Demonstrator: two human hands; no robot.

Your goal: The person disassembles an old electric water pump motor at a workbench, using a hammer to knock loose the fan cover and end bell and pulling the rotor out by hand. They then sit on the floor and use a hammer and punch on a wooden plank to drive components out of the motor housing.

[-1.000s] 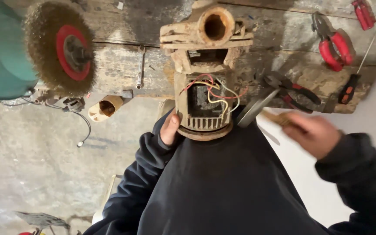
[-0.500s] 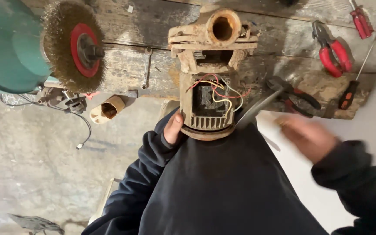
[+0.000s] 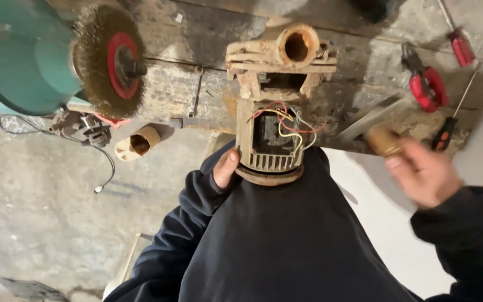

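A rusty pump motor [image 3: 269,151] lies on the worn wooden bench [image 3: 197,33] with its round end against my dark sweater. Its open box shows red, yellow and white wires [image 3: 286,126], and a rusty pipe port [image 3: 297,47] sits at the far end. My left hand [image 3: 226,168] grips the motor's left side near the round end. My right hand [image 3: 426,173], blurred by motion, is to the right of the motor. It holds a tool with a wooden handle [image 3: 384,140] and a flat metal blade [image 3: 364,120] that points towards the motor without touching it.
A green bench grinder [image 3: 18,61] with a wire brush wheel [image 3: 110,61] stands at the left. Red-handled pliers [image 3: 427,86], a red screwdriver [image 3: 460,47] and a black-and-red screwdriver [image 3: 445,133] lie at the right. A small wrench [image 3: 197,92] lies on the bench. A cardboard tube [image 3: 138,142] sits below it, over a concrete floor [image 3: 40,223].
My right hand has swung to the right with the tool, and the blade tip has come away from the motor's side. My left hand has kept its grip.
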